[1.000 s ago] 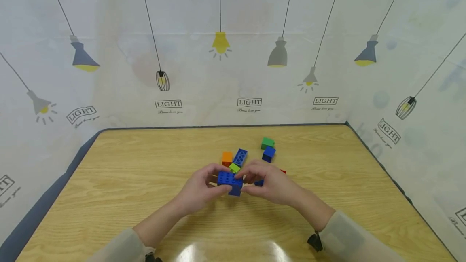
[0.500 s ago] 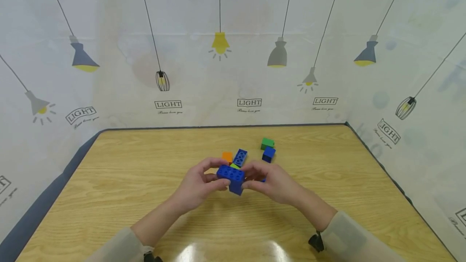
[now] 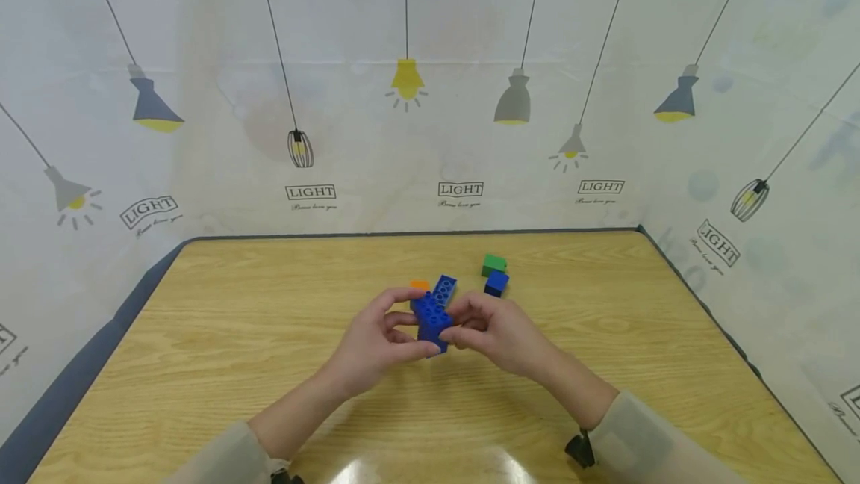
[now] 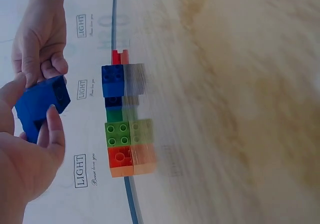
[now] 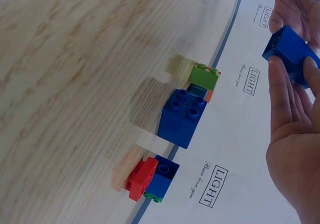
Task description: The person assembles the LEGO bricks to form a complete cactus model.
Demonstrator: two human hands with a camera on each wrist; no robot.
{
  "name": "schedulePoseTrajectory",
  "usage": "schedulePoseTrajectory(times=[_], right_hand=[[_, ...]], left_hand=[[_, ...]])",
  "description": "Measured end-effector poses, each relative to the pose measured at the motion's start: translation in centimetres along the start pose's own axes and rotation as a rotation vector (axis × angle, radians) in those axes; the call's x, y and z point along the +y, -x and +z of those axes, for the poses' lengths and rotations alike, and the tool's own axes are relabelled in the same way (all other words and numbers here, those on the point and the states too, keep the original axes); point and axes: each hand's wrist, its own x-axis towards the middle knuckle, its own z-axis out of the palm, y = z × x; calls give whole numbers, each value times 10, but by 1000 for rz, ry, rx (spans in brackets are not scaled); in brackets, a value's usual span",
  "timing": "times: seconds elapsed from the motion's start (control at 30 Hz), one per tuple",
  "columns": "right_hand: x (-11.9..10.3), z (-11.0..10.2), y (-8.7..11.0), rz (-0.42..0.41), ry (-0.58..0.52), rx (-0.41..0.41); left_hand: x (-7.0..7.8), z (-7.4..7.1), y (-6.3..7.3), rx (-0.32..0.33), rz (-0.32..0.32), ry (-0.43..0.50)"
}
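Between my two hands is a blue toy building-brick assembly (image 3: 433, 317), studs up and held above the table. In the wrist views it seems stepped, a long brick with a smaller one joined below. My left hand (image 3: 372, 338) holds it from the left, thumb on the near face and fingers at the far side. My right hand (image 3: 500, 331) pinches its right end between thumb and fingers. The left wrist view also shows the blue assembly (image 4: 42, 101) with fingers of both hands on it. Part of it is hidden by my fingers.
Loose bricks lie beyond my hands: an orange one (image 3: 419, 285), a long blue one (image 3: 445, 290), a green one (image 3: 494, 265) and a blue one (image 3: 496, 283). The right wrist view adds a lime brick (image 5: 203, 77), a blue brick (image 5: 181, 120) and a red brick (image 5: 141, 178).
The blue assembly has risen slightly and turned, so its long side now points away from me. My left fingers have shifted along it, and both hands keep hold.
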Motion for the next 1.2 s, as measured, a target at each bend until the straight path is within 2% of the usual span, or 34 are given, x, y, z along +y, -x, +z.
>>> schedulePoseTrajectory(times=[0.1,0.23,0.33,0.43,0.53,0.6,0.77,0.97,1.07,1.2], right_hand=[[-1,-1,1,8,-18,1],[1,-3,1,-6,2,19],[2,-4,2,-34,45,61],[3,-3,2,-35,102,129],[1,-2,2,-8,147,188],[1,-1,2,10,147,193],[2,-2,2,1,155,135],[6,-8,5,-50,188,46],[9,-10,5,-18,188,-8],[13,-8,6,51,245,-82]], left_hand=[[0,0,0,-24,14,-48],[-1,-3,0,-75,49,-11],[-2,-6,0,-137,65,16],[-3,-7,0,-180,78,5],[-4,-8,0,-177,64,-1],[-5,-7,-1,-156,50,-7],[-5,-4,-3,-95,26,-62],[-5,-6,-2,-69,13,-142],[-8,-8,-1,-75,-6,-185],[-14,-10,-2,-113,-40,-289]])
